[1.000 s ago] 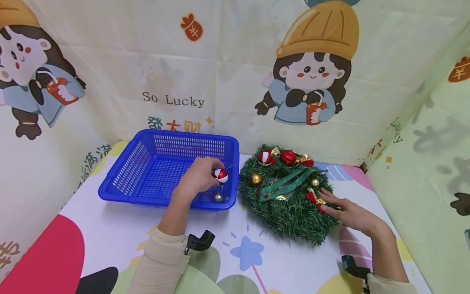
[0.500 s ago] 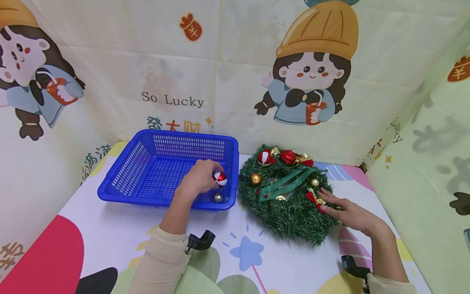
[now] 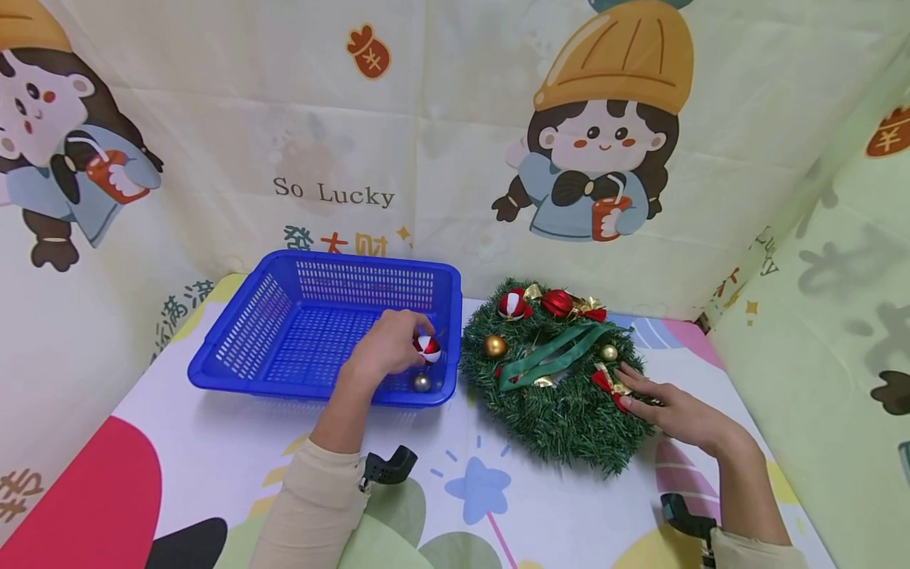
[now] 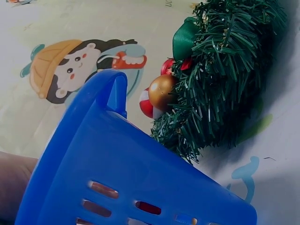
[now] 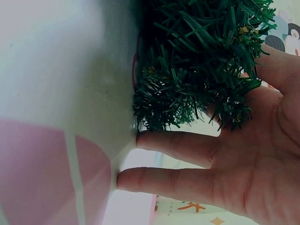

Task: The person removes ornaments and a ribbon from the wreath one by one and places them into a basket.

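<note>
Inside the right end of the blue plastic basket (image 3: 245, 386), my left hand (image 3: 384, 345) pinches a red-and-white Christmas ball (image 3: 429, 348). Just below that ball in the head view lies a small gold ball (image 3: 422, 382), also in the basket. In the left wrist view the basket's side (image 4: 140, 159) hides most of this hand. My right hand (image 3: 675, 411) rests against the right side of the green wreath (image 3: 569, 423). The right wrist view shows straight, spread fingers (image 5: 173, 180) beside the wreath's needles (image 5: 197, 70), their tips at the tabletop.
The wreath carries red balls (image 3: 558, 303), gold balls (image 3: 495, 346), red-and-gold bows (image 3: 611, 383) and a green ribbon loop (image 3: 540, 367). It lies close to the basket's right wall. A printed cloth wall (image 3: 441, 197) stands behind both.
My left hand has lowered the red-and-white ball slightly within the basket, towards the small gold ball. My right hand has stayed in place against the wreath.
</note>
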A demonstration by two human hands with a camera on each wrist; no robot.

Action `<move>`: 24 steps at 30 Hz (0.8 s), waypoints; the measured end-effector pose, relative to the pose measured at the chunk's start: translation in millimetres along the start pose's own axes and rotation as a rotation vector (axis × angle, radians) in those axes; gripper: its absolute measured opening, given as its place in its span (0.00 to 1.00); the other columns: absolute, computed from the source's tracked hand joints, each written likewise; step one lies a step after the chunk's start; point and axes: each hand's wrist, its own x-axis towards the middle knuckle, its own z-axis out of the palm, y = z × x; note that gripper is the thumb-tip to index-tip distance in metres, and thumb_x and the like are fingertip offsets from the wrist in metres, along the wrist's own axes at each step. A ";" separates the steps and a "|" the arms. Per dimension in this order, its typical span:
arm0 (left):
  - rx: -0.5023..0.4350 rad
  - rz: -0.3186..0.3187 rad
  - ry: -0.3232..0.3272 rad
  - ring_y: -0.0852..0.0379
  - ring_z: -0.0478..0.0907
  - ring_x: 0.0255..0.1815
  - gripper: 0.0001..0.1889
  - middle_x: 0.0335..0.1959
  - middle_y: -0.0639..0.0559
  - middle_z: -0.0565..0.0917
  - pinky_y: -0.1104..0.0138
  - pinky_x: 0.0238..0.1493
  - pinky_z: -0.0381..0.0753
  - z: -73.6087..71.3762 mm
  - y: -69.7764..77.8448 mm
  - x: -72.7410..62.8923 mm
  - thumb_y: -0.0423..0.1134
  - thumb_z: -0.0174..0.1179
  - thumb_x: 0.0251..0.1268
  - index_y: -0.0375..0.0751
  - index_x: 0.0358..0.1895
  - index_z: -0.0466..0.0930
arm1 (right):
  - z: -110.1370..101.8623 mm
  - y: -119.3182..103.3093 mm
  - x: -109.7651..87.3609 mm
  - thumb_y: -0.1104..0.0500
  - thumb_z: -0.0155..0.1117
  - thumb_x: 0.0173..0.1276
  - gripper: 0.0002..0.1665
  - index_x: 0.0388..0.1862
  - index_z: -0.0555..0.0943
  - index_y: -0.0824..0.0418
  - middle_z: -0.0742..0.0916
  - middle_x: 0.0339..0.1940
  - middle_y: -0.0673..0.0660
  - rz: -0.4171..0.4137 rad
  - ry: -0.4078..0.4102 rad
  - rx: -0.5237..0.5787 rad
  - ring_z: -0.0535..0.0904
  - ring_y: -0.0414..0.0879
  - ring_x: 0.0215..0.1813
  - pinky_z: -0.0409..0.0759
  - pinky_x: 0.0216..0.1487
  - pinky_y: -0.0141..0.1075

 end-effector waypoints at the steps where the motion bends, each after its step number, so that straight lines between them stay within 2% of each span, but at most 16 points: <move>1: 0.002 0.001 -0.001 0.43 0.83 0.53 0.22 0.53 0.39 0.87 0.52 0.57 0.86 0.0 -0.1 -0.2 0.30 0.73 0.62 0.39 0.60 0.85 | -0.2 -0.2 0.2 0.48 0.57 0.81 0.39 0.84 0.60 0.62 0.53 0.86 0.68 0.000 -0.001 -0.001 0.45 0.81 0.81 0.57 0.70 0.78; 6: -0.012 -0.009 -0.008 0.41 0.83 0.56 0.22 0.55 0.38 0.87 0.49 0.61 0.83 -0.4 1.1 -1.2 0.29 0.71 0.63 0.39 0.62 0.84 | -0.6 -0.5 0.3 0.48 0.57 0.81 0.40 0.84 0.60 0.62 0.54 0.86 0.68 -0.002 -0.001 -0.003 0.46 0.81 0.81 0.59 0.69 0.77; 24: -0.006 -0.009 0.000 0.44 0.83 0.50 0.23 0.53 0.39 0.87 0.50 0.58 0.84 -0.6 4.3 -1.4 0.30 0.71 0.64 0.41 0.63 0.83 | -0.6 -2.9 -0.5 0.47 0.57 0.81 0.40 0.83 0.60 0.64 0.53 0.86 0.68 0.000 -0.001 -0.002 0.45 0.81 0.81 0.56 0.70 0.77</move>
